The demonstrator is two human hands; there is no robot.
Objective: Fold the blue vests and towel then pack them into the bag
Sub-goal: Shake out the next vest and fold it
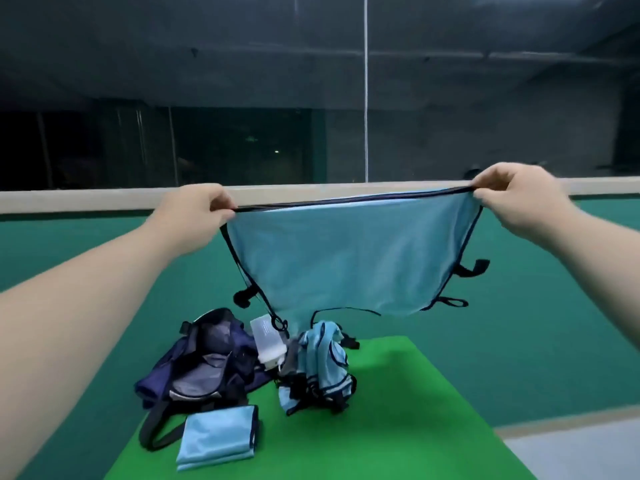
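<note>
Both hands hold 1 light-blue vest [349, 261] stretched out in the air across the middle of the frame. The left hand [194, 216] pinches its dark-trimmed top edge at the left corner, and the right hand [512, 199] pinches the right corner, fingers curled over the hem. Below, on a bright green mat [398, 427], a navy bag [204, 362] lies open at lower centre-left. A folded blue vest [218, 438] rests just in front of it, a white bottle [268, 344] leans at its right side, and a crumpled heap of blue vests [322, 365] sits right of the bottle.
</note>
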